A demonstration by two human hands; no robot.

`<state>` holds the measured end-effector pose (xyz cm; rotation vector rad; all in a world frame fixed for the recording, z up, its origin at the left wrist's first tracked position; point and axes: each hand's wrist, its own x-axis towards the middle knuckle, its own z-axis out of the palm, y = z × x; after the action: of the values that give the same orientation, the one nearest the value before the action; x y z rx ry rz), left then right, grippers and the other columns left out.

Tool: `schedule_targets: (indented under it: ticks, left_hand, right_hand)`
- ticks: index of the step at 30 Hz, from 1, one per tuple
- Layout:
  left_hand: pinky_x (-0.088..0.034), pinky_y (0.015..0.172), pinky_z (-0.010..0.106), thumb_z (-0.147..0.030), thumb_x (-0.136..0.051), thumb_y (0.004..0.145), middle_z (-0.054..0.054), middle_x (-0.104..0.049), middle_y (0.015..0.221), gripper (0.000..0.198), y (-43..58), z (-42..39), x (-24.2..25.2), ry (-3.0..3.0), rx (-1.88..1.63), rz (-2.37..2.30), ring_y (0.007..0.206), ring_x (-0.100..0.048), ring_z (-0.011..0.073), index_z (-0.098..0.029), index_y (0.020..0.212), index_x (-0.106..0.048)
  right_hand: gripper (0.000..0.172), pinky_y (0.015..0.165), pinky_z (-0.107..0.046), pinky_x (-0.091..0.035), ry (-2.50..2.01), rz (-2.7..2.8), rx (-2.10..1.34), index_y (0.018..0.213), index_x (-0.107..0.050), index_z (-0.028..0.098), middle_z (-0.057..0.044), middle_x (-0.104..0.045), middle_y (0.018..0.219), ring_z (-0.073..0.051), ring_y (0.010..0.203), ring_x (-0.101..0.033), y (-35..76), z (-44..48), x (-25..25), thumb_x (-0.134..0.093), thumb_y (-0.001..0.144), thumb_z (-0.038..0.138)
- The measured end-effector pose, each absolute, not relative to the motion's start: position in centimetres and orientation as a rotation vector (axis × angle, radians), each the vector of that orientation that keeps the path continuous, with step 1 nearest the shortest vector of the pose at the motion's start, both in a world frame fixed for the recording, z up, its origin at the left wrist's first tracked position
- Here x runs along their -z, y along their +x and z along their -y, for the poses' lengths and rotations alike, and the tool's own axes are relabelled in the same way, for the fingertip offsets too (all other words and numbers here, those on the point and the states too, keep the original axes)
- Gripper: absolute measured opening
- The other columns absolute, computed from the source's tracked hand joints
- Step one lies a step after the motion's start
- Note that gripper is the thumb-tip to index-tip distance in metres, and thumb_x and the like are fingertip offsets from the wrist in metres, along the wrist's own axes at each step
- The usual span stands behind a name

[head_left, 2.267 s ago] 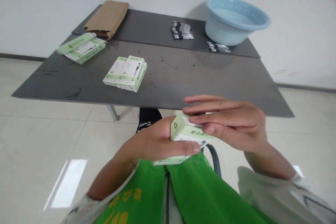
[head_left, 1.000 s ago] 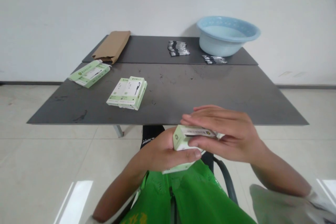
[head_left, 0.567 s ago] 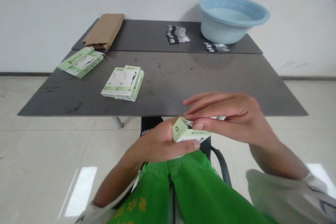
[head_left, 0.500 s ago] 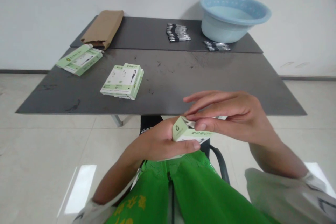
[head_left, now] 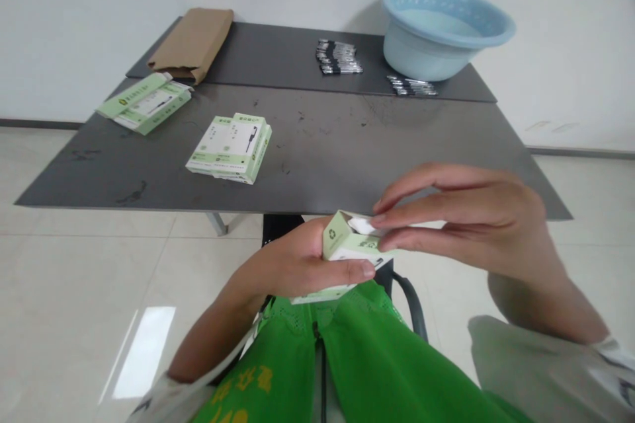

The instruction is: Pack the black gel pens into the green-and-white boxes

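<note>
My left hand (head_left: 302,263) is wrapped round a small green and white carton (head_left: 360,250), thumb along its printed near side. The carton is tilted above my lap, in front of the table's near edge. Its upper end is open, and something white (head_left: 361,225) shows inside the opening. My right hand (head_left: 466,221) reaches in from the right. Its bent fingertips and thumb close on the carton's lid flap (head_left: 432,225), part of which shows white between the fingers; the rest is hidden behind them.
Stacked green and white cartons (head_left: 228,149) lie on the dark table (head_left: 337,152). At the left are an opened carton (head_left: 149,106) and a brown paper bag (head_left: 193,39). Pens (head_left: 340,57) lie in a bunch at the back, with more pens (head_left: 411,86) beside a blue basin (head_left: 436,46).
My right hand has shifted right and back from the carton's opening, so more of the white inside shows. My left hand keeps its hold on the carton.
</note>
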<state>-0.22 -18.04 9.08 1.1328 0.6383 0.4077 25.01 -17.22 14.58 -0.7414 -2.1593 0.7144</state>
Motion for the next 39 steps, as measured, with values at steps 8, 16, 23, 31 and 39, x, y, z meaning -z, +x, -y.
schedule_targets:
  ticks: [8, 16, 23, 31, 39]
  left_hand:
    - [-0.054, 0.083, 0.032, -0.042, -0.083, 0.096, 0.005, -0.074, 0.104, 0.033, -0.3, 18.1, -9.2, 1.225, -0.378, -0.696, 0.094, -0.067, 0.0208, -0.018, 0.116, -0.072]
    - [-0.052, 0.076, 0.027, -0.039, -0.081, 0.097, 0.005, -0.071, 0.102, 0.035, -0.6, 18.0, -9.0, 1.187, -0.375, -0.64, 0.09, -0.064, 0.0184, -0.018, 0.124, -0.072]
    - [-0.047, 0.076, 0.025, -0.031, -0.084, 0.096, 0.001, -0.067, 0.099, 0.031, -0.5, 17.7, -9.0, 1.163, -0.404, -0.543, 0.085, -0.058, 0.0139, -0.019, 0.122, -0.074]
    - [-0.046, 0.075, 0.026, -0.032, -0.083, 0.096, -0.001, -0.061, 0.093, 0.024, -0.6, 17.6, -8.6, 1.192, -0.402, -0.493, 0.083, -0.056, 0.0139, -0.018, 0.111, -0.07]
    - [-0.049, 0.076, 0.029, -0.039, -0.081, 0.098, 0.003, -0.066, 0.094, 0.027, -0.5, 17.3, -8.5, 1.19, -0.359, -0.45, 0.084, -0.06, 0.0162, -0.015, 0.107, -0.072]
  right_hand:
    - [0.034, 0.071, -0.023, -0.065, -0.76, 2.171, -0.761, 0.127, -0.087, 0.028, -0.003, -0.087, 0.111, -0.014, 0.086, -0.081, 24.0, 16.8, -14.2, -0.091, 0.094, 0.03]
    - [0.032, 0.069, -0.018, -0.063, -0.724, 2.104, -1.006, 0.13, -0.085, 0.032, -0.002, -0.086, 0.112, -0.011, 0.088, -0.078, 23.9, 16.3, -13.9, -0.084, 0.1, 0.02]
    - [0.035, 0.079, -0.022, -0.066, -0.661, 2.136, -0.975, 0.133, -0.084, 0.026, -0.007, -0.08, 0.117, -0.014, 0.098, -0.079, 24.4, 16.5, -13.1, -0.084, 0.099, 0.018]
    - [0.045, 0.09, -0.032, -0.068, -0.533, 2.168, -0.845, 0.147, -0.075, 0.021, -0.013, -0.079, 0.131, -0.022, 0.116, -0.078, 24.1, 16.7, -12.2, -0.079, 0.102, 0.018]
    - [0.054, 0.123, -0.049, -0.059, -0.405, 2.329, -0.68, 0.166, -0.052, 0.013, -0.017, -0.074, 0.151, -0.027, 0.149, -0.066, 24.6, 17.1, -11.0, -0.06, 0.115, 0.027]
